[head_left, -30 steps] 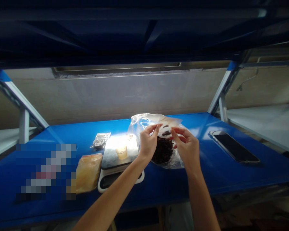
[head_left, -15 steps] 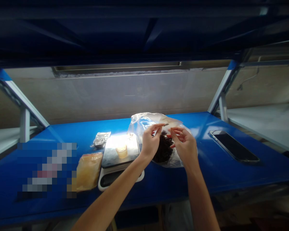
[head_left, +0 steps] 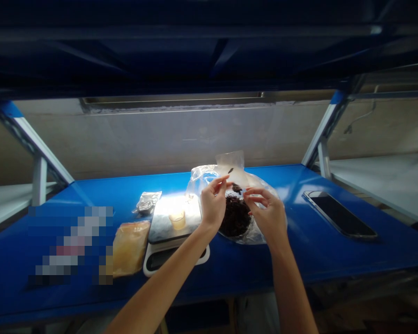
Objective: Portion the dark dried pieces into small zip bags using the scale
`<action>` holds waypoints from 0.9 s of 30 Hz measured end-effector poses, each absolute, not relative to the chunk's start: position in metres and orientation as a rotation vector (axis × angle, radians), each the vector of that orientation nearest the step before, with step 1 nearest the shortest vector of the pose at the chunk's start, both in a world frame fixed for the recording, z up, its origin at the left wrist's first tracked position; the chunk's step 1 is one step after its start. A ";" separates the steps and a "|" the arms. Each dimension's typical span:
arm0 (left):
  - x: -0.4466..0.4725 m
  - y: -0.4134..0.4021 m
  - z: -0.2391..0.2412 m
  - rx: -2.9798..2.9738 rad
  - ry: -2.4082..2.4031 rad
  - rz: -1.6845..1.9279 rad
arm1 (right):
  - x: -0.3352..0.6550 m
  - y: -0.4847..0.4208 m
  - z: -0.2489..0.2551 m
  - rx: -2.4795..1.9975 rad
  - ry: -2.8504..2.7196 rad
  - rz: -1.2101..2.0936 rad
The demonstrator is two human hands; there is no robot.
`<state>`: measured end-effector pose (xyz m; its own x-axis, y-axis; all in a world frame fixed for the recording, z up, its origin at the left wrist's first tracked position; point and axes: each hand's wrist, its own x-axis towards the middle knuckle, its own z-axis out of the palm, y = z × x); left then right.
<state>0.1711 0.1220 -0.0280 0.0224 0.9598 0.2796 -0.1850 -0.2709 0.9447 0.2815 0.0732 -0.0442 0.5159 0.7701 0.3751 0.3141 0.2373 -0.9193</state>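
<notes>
An open clear plastic bag (head_left: pixel 259 232) holds a heap of dark dried flakes (head_left: pixel 234 217). My left hand (head_left: pixel 214 204) is over the bag's left side, thumb and index finger pinched together. A small dark flake (head_left: pixel 231 170) shows just beyond those fingertips; whether they touch it is hard to see. Opposite, my right hand (head_left: pixel 269 212) pinches a larger dark flake (head_left: pixel 236 188) that hangs between the two hands above the heap. Left of the bag, a small translucent yellowish cup (head_left: pixel 177 220) stands on a digital kitchen scale (head_left: pixel 160 232).
On the blue table (head_left: pixel 251 273) lie a yellowish packet (head_left: pixel 130 248) and a silvery clear packet (head_left: pixel 148 202) left of the scale. A smartphone (head_left: pixel 339 213) lies at the right. A blue shelf (head_left: pixel 209 55) hangs low overhead, with slanted metal supports (head_left: pixel 323 125) at both sides.
The left hand has drawn slightly left, away from the right. A larger flake now shows between the hands, and more of the heap is visible. A bag flap stands higher behind.
</notes>
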 end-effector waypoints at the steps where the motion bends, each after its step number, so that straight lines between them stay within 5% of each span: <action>1: 0.171 0.122 -0.029 1.294 0.903 1.452 | 0.281 0.073 -0.044 -1.341 -1.069 0.397; 27: 0.174 0.114 -0.022 1.155 0.747 1.230 | 0.275 0.072 -0.041 -1.378 -1.163 0.125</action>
<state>0.1741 0.1144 -0.0224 0.2272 0.9637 0.1403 -0.3193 -0.0624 0.9456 0.2750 0.0720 -0.0414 0.4833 0.6724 0.5606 0.5382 0.2768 -0.7961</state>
